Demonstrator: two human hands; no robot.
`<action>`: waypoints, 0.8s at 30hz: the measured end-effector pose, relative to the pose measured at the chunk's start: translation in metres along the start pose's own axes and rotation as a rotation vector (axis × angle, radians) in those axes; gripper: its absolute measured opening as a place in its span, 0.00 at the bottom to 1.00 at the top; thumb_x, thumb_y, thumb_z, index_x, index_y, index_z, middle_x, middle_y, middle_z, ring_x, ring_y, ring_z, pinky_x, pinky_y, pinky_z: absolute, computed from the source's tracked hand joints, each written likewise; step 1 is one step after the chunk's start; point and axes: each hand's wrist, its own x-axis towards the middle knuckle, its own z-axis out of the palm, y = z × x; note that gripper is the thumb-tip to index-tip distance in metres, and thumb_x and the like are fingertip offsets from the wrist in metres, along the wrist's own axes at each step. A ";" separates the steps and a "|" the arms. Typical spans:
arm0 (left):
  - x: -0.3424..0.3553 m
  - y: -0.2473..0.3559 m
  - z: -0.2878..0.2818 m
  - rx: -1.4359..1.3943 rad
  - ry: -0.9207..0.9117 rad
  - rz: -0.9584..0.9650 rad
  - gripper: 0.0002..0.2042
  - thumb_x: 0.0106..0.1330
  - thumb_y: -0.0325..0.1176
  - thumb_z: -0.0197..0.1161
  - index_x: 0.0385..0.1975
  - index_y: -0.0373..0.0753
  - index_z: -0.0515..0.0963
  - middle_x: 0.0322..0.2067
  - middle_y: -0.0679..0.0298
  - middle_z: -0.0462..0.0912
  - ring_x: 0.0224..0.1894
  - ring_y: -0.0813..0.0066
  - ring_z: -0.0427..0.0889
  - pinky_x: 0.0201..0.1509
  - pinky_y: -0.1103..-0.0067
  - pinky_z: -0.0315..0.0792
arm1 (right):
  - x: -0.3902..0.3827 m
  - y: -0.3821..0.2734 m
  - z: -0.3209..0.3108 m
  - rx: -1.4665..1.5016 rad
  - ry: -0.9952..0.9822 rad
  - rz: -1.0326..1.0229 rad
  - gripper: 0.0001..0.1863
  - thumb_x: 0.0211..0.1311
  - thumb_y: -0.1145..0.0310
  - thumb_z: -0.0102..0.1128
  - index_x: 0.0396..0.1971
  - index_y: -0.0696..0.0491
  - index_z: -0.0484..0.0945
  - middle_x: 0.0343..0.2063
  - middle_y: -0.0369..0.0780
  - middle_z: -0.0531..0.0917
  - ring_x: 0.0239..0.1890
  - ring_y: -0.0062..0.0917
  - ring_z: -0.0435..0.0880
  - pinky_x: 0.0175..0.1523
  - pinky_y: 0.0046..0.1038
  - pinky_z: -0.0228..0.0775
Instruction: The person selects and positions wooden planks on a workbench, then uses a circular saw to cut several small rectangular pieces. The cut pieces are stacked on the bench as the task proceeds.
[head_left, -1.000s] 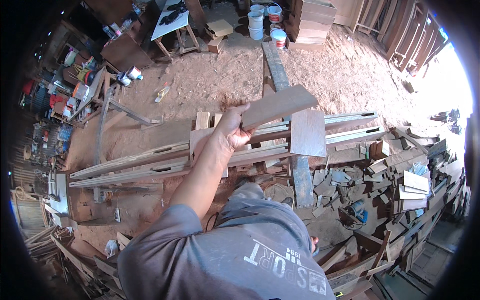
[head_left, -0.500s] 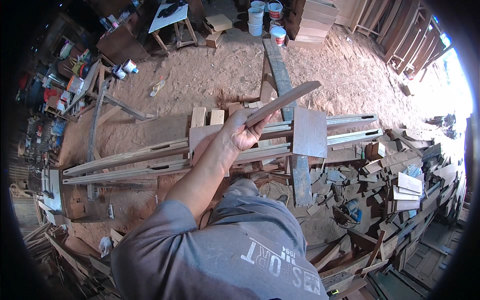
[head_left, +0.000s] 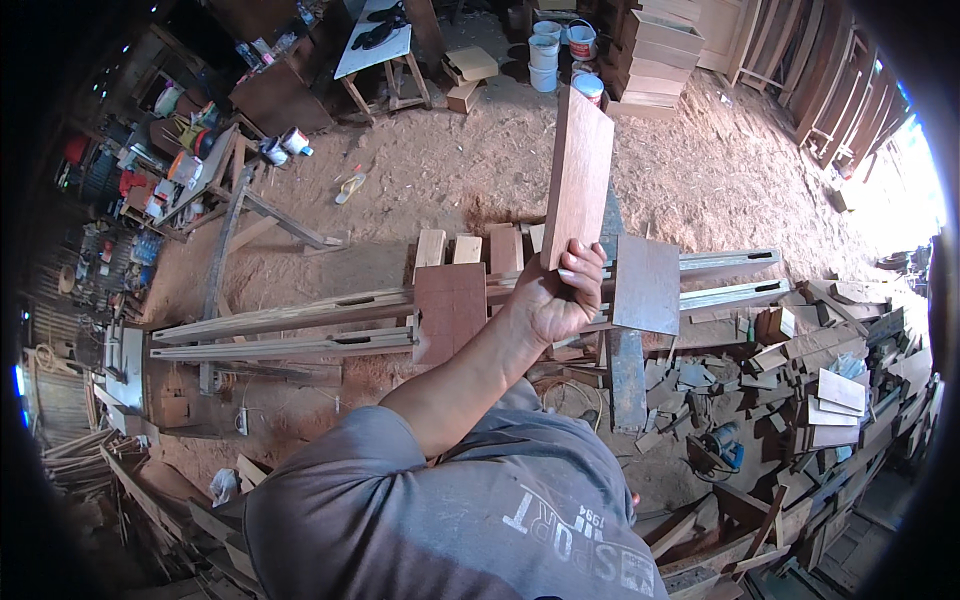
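My left hand (head_left: 565, 295) is raised over the work, its fingers closed round the lower end of a flat brown wooden board (head_left: 580, 180). The board stands nearly upright, its broad face toward me. Below it, two long slotted wooden rails (head_left: 290, 318) lie side by side. One square wooden panel (head_left: 450, 310) rests across the rails left of my wrist. Another wooden panel (head_left: 646, 284) lies over them to the right of my hand. My right hand does not show.
A worn beam (head_left: 628, 380) runs under the rails, and a trestle (head_left: 228, 240) stands at left. Several short wood blocks (head_left: 430, 247) lie beyond the rails. Offcuts (head_left: 840, 390) and a blue power tool (head_left: 722, 448) are heaped at right. White buckets (head_left: 543, 62) stand at the back.
My left hand has turned the board from a slanting, edge-on position to nearly upright, its broad face showing. The hand has shifted right, uncovering more of the left panel. The whole view has also shifted.
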 end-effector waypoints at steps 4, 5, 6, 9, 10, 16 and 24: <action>-0.001 -0.008 -0.002 0.071 -0.045 -0.003 0.14 0.76 0.33 0.61 0.48 0.29 0.69 0.27 0.62 0.83 0.24 0.75 0.83 0.27 0.82 0.77 | 0.015 0.005 -0.005 0.062 -0.005 0.004 0.20 0.61 0.57 0.67 0.43 0.60 0.85 0.42 0.39 0.86 0.47 0.26 0.83 0.56 0.33 0.75; 0.001 -0.014 -0.005 0.112 -0.063 -0.019 0.14 0.77 0.34 0.60 0.48 0.29 0.69 0.28 0.63 0.82 0.25 0.75 0.82 0.25 0.83 0.74 | 0.007 0.000 0.003 0.059 -0.019 -0.037 0.20 0.61 0.58 0.67 0.43 0.59 0.85 0.42 0.40 0.86 0.47 0.27 0.83 0.56 0.33 0.75; -0.001 -0.012 -0.009 0.140 -0.103 -0.013 0.13 0.77 0.34 0.59 0.48 0.29 0.70 0.29 0.62 0.82 0.26 0.75 0.83 0.27 0.82 0.76 | 0.007 -0.004 0.005 0.033 -0.031 -0.088 0.19 0.61 0.58 0.66 0.43 0.59 0.85 0.43 0.40 0.86 0.47 0.27 0.83 0.56 0.32 0.75; 0.003 -0.018 -0.003 0.203 -0.092 0.060 0.12 0.78 0.33 0.58 0.48 0.28 0.73 0.33 0.59 0.84 0.31 0.72 0.86 0.33 0.80 0.83 | 0.007 -0.005 0.011 0.094 -0.071 -0.055 0.20 0.62 0.58 0.64 0.45 0.60 0.85 0.44 0.40 0.86 0.48 0.28 0.84 0.57 0.33 0.75; 0.001 -0.022 0.005 0.214 -0.003 0.136 0.12 0.78 0.33 0.58 0.48 0.28 0.75 0.35 0.58 0.85 0.33 0.71 0.87 0.36 0.79 0.85 | 0.008 -0.003 0.012 0.119 -0.082 -0.044 0.21 0.62 0.58 0.63 0.45 0.60 0.85 0.44 0.41 0.86 0.48 0.28 0.84 0.57 0.33 0.75; -0.008 0.001 0.019 0.600 -0.010 0.432 0.15 0.76 0.30 0.62 0.57 0.30 0.74 0.49 0.56 0.84 0.52 0.64 0.88 0.51 0.72 0.89 | 0.065 -0.005 0.002 0.068 -0.258 0.084 0.21 0.63 0.60 0.63 0.47 0.61 0.85 0.46 0.42 0.87 0.49 0.29 0.84 0.58 0.32 0.75; -0.027 -0.012 0.043 1.107 0.086 0.893 0.17 0.76 0.37 0.66 0.58 0.43 0.70 0.54 0.63 0.80 0.55 0.73 0.82 0.55 0.72 0.82 | 0.077 -0.020 -0.008 -0.009 -0.339 -0.008 0.23 0.61 0.56 0.66 0.46 0.61 0.84 0.45 0.42 0.87 0.49 0.30 0.85 0.58 0.32 0.74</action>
